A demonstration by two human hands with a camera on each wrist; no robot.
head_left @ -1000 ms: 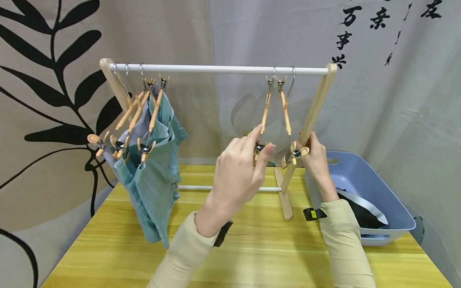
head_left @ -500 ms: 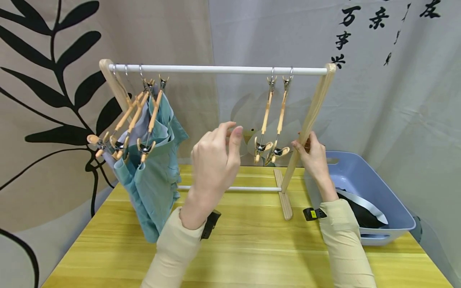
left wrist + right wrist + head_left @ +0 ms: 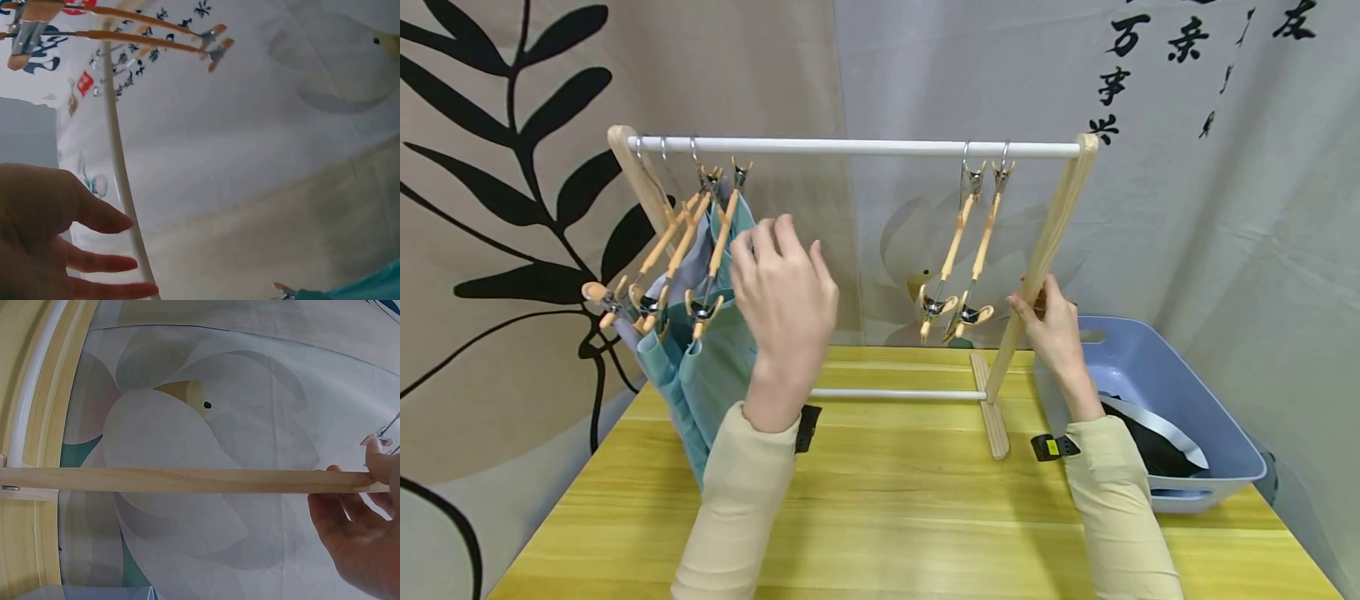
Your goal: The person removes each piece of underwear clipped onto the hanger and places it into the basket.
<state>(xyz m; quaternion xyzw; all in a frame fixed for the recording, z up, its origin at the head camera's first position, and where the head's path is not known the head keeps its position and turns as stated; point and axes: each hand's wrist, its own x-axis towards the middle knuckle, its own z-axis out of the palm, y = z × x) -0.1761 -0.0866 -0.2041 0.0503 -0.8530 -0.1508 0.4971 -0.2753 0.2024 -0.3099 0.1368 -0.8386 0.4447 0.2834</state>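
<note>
My left hand (image 3: 786, 300) is raised with relaxed fingers and holds nothing; it overlaps the teal garments (image 3: 722, 367) in the head view. In the left wrist view its thumb and fingers (image 3: 103, 261) are spread apart. My right hand (image 3: 1054, 342) grips the right wooden post (image 3: 187, 480) of the small clothes rack, thumb on one side and fingers on the other. Two bare clip hangers (image 3: 976, 242) hang on the white rail (image 3: 850, 147) near that post. At the rail's left end, several clip hangers (image 3: 722, 242) hang bunched together, with teal and lavender garments on them.
A blue plastic basket (image 3: 1157, 358) stands at the right of the wooden table (image 3: 925, 500), with a black and white cloth (image 3: 1153, 442) inside. The rack's lower bar (image 3: 895, 394) runs close above the tabletop. A printed curtain (image 3: 925, 75) hangs behind.
My left hand has let go of the left one of the two bare hangers and moved left to the garments. Those hangers swung left and stand closer together. My right hand stays on the post.
</note>
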